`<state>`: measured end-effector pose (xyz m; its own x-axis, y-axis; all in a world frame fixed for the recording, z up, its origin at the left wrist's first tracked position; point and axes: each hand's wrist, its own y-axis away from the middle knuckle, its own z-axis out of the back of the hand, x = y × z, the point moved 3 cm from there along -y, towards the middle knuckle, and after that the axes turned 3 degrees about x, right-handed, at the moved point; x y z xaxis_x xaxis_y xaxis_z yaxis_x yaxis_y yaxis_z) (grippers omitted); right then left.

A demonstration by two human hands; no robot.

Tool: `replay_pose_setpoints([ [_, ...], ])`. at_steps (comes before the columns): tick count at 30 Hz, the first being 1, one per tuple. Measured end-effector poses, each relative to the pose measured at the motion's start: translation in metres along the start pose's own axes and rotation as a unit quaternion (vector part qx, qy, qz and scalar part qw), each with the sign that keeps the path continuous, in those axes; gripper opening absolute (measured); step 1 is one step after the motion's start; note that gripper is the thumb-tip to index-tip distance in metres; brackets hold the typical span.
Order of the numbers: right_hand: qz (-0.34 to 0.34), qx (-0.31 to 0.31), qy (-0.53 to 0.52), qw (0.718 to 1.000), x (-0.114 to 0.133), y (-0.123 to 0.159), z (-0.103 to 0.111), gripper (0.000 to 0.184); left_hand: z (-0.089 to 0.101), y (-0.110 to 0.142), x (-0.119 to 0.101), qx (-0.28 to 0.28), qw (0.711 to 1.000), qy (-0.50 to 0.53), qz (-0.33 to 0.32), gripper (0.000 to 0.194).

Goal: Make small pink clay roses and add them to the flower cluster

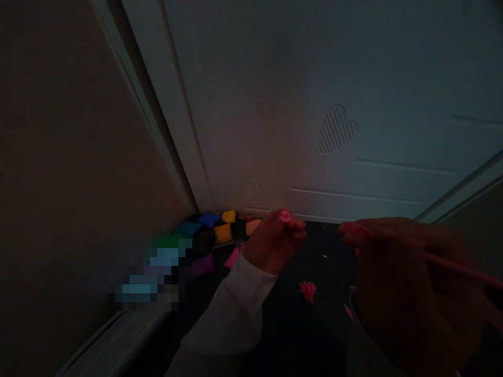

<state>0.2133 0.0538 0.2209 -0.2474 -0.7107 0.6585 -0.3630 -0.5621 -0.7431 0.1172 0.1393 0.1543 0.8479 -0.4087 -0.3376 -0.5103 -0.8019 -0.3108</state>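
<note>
My left hand [273, 241] is raised near the middle of the view, its fingers closed around a small pink rose [285, 216] that shows at the fingertips. To the right and closer to the camera, my right hand [396, 277] is partly blurred. It grips a thin pink stick-like tool [459, 264], with a pink flattened end [356, 228] showing by the fingertips. Whether that end belongs to the tool or is a separate piece, I cannot tell. On the dark surface below lies a cluster of small pink-red pieces [308, 291].
Several coloured packets, including a blue one [209, 219], an orange one [223, 232] and a purple one [204, 265], lie at the left back. A pale door [275, 131] with heart patterns stands behind. A brown wall [70, 183] borders the left. The light is dim.
</note>
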Motion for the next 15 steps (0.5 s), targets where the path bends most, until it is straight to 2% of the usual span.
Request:
replay_pose_setpoints([
  [4, -0.018, 0.047, -0.049, 0.998, 0.001, 0.002, -0.005, 0.007, -0.024, 0.006, 0.002, -0.001, 1.000, 0.008, -0.015, 0.004],
  [8, -0.004, 0.062, -0.057, 0.996, 0.004, 0.003, -0.009, 0.008, -0.041, 0.012, 0.006, -0.057, 0.998, 0.009, -0.009, 0.006],
  [12, 0.008, 0.062, -0.018, 0.998, 0.002, 0.004, -0.013, 0.011, -0.049, 0.019, 0.009, -0.112, 0.993, 0.019, 0.014, 0.009],
  [15, 0.036, 0.074, 0.027, 0.996, 0.001, 0.003, -0.016, 0.012, -0.052, 0.021, 0.010, -0.106, 0.994, 0.026, 0.018, 0.011],
])
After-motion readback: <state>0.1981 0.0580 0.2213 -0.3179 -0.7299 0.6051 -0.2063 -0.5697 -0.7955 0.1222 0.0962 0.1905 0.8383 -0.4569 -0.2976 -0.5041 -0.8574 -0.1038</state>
